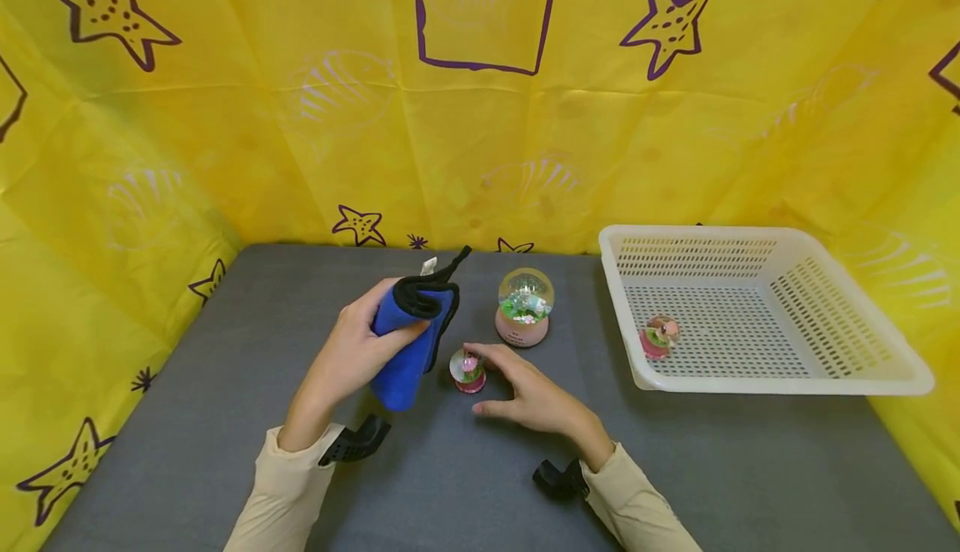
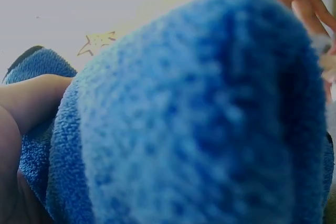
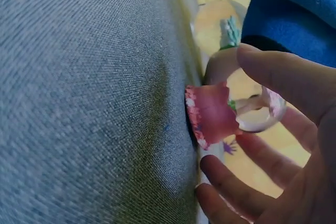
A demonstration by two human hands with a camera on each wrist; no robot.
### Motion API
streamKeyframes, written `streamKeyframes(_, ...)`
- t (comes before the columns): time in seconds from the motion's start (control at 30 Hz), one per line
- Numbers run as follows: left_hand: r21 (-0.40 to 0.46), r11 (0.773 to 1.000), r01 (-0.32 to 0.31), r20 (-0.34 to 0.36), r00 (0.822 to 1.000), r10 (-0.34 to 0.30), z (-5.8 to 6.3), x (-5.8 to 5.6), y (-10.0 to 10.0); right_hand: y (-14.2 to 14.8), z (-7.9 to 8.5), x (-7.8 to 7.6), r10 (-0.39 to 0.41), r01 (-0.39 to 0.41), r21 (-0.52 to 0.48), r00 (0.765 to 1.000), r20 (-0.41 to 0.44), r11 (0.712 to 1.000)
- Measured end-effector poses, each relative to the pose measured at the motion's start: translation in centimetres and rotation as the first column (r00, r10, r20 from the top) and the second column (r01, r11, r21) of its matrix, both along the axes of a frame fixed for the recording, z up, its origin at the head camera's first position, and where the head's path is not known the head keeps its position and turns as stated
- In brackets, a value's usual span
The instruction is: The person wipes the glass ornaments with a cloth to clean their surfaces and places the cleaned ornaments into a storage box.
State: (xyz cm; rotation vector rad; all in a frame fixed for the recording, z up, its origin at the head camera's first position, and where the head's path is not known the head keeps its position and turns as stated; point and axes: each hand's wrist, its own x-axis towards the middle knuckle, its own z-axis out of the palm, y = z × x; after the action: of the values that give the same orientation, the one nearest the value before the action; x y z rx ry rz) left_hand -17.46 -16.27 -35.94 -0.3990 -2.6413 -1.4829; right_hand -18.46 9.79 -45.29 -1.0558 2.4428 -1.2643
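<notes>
Blue, blk-trimmed cloth and pink-based sm. globe contrast w/ gray tbl., yel. backdrop w/ purple starfish.

A grey fabric-covered tabletop bears a small pink-based snow globe and a larger pale-pink-based snow globe. A white rectangular plastic basket stands rightward.

My left hand grips a folded, black-edged blue cloth as a small, pink-based snow globe stands upright just beside my right hand.

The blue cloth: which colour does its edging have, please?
Black; the edging shows best in the head view.
</notes>
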Motion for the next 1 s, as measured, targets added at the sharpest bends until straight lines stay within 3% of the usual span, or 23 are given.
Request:
streamKeyframes(0.17, -0.02, 1.0, 0.022, 0.008, 1.0, -0.022, -0.04, -0.13, 0.03, -0.08, -0.07, -0.03, -0.004, 0.004, -0.023, 1.0, -0.01, 1.0)
streamKeyframes(0.37, -0.027, 0.999, 0.035, -0.002, 0.999, -0.035, -0.17, -0.3, 0.17, -0.29, 0.17, -0.07, 0.01, -0.006, -0.066, 0.998, 0.06, 0.998)
streamKeyframes(0.53, -0.026, 0.999, 0.039, -0.002, 0.999, -0.039, -0.21, -0.35, 0.28, -0.23, 0.17, -0.09, -0.006, 0.006, -0.067, 1.0, 0.01, 0.998)
streamKeyframes(0.7, -0.021, 0.999, 0.048, 0.007, 0.999, -0.048, -0.22, -0.38, 0.37, -0.14, 0.08, -0.13, -0.023, 0.021, -0.029, 0.997, -0.075, 0.999)
streamKeyframes(0.87, -0.029, 0.998, 0.051, 0.002, 0.999, -0.051, -0.31, -0.33, 0.4, -0.01, 0.21, 0.09, -0.043, 0.048, 0.066, 0.997, -0.068, 0.997)
streamKeyframes(1.0, -0.034, 0.998, 0.048, -0.001, 0.999, -0.048, -0.42, -0.15, 0.34, 0.02, 0.15, 0.24, -0.024, 0.029, 0.08, 0.998, -0.06, 0.996)
